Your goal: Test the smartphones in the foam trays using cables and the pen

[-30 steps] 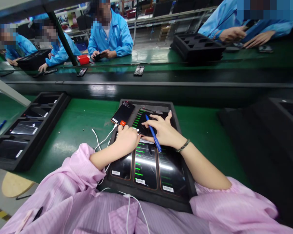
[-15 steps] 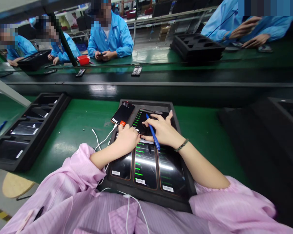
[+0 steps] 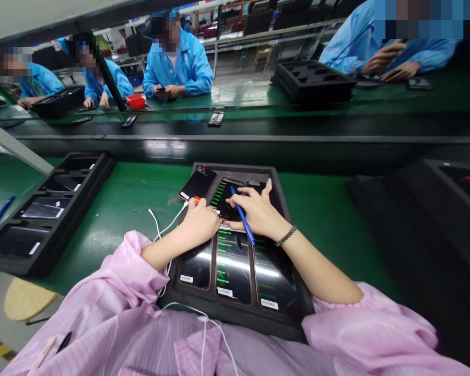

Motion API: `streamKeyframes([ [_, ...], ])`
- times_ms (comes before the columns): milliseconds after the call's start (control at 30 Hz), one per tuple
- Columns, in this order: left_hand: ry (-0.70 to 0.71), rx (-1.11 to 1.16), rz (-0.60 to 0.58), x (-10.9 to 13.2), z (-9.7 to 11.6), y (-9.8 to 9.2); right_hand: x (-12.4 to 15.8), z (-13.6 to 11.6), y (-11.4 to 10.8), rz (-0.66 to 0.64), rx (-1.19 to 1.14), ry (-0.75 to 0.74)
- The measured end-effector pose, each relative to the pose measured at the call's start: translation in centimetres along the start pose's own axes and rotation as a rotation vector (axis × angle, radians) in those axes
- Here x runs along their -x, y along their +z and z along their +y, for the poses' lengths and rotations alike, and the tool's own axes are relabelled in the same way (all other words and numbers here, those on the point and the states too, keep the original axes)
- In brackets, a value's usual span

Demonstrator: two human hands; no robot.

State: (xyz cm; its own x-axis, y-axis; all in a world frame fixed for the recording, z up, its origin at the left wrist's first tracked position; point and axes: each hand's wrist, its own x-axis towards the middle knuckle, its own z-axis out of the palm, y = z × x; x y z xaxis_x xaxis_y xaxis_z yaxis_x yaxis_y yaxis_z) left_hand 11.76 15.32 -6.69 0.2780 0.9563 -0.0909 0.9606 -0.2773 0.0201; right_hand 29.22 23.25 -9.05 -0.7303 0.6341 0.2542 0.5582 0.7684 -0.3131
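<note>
A blue pen (image 3: pixel 244 223) is held in my right hand (image 3: pixel 261 213), its fingers spread over the upper phone (image 3: pixel 229 194) with green lines of text. My left hand (image 3: pixel 200 221) is closed, knuckles up, by that phone's lower left edge; whatever its fingers grip is hidden. Just beyond it, a dark phone (image 3: pixel 197 184) with an orange label lies slanted across the tray's left rim. The black foam tray (image 3: pixel 241 169) also bears a lower middle phone (image 3: pixel 235 261) with green text, a lower left phone (image 3: pixel 196 263) and a lower right phone (image 3: pixel 274 266).
White cables (image 3: pixel 168 225) run beside my left wrist. A foam tray of phones (image 3: pixel 21 236) stands at left, near another blue pen (image 3: pixel 2 210). Dark foam trays (image 3: pixel 407 219) are at right. Across the line (image 3: pixel 172 125), people in blue (image 3: pixel 176 65) handle phones.
The view has shifted slightly. Both hands stay at the same phone, and the pen remains in my right hand. The lower middle screen's green list looks sharper.
</note>
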Motion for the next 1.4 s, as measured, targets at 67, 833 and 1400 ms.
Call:
streamKeyframes([
  [67, -0.004, 0.004, 0.021, 0.0, 0.0, 0.2, 0.0, 0.1, 0.0, 0.002, -0.007, 0.002],
  [833, -0.601, -0.013, 0.057, 6.9, -7.4, -10.6, -2.7, 2.6, -2.0, -0.016, 0.017, 0.186],
  [1400, -0.901, 0.115, -0.331, 3.0, -15.9, -6.2, 1.5, 3.4, -6.1, 0.183, -0.021, 0.551],
])
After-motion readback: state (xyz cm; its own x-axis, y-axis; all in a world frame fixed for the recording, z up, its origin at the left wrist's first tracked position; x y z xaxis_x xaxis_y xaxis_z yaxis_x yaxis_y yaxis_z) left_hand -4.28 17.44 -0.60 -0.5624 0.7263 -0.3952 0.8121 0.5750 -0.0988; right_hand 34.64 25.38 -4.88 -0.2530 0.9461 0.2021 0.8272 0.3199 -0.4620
